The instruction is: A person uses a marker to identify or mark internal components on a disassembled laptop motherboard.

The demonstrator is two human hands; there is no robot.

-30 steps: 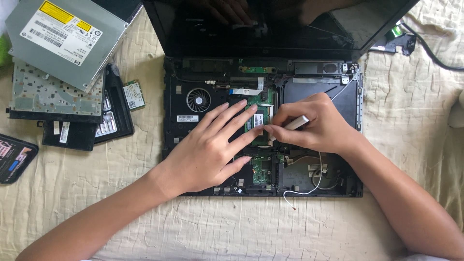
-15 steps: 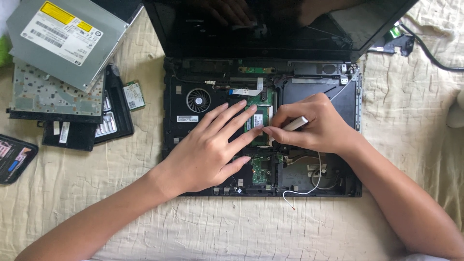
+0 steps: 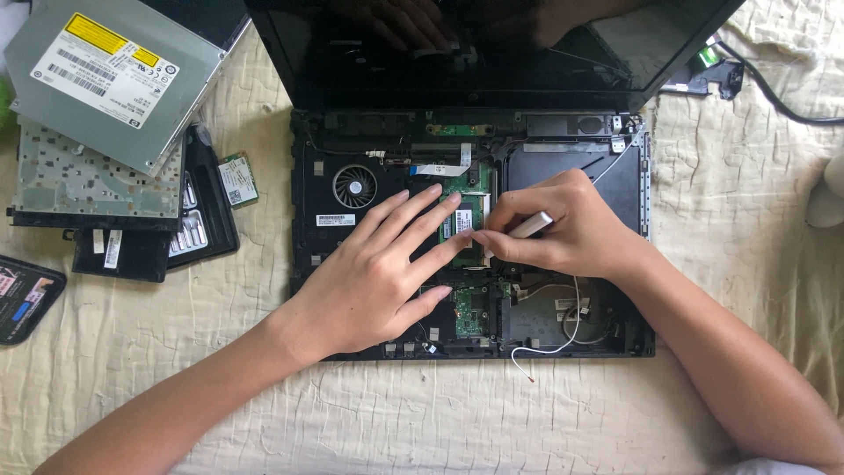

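An opened black laptop base (image 3: 607, 171) lies on a cream cloth, its insides bare: a round fan (image 3: 354, 186), a green circuit board (image 3: 471, 308) and a loose white wire (image 3: 554, 347). My left hand (image 3: 382, 268) rests flat on the base, fingers spread, fingertips by a green memory module (image 3: 459, 218). My right hand (image 3: 563, 230) grips a slim silver tool (image 3: 531, 225), its tip pointing left at that module, next to my left fingertips. The dark screen (image 3: 492, 53) stands open behind.
At the left lie a silver optical drive (image 3: 110, 75), a removed keyboard turned face down (image 3: 92, 180), black cover pieces (image 3: 198, 211), a small green card (image 3: 237, 179) and a dark flat object (image 3: 25, 297). A black cable (image 3: 774, 88) runs off at the top right.
Both hands stay over the middle of the base; my right hand and its tool have shifted only slightly. Nothing else has moved.
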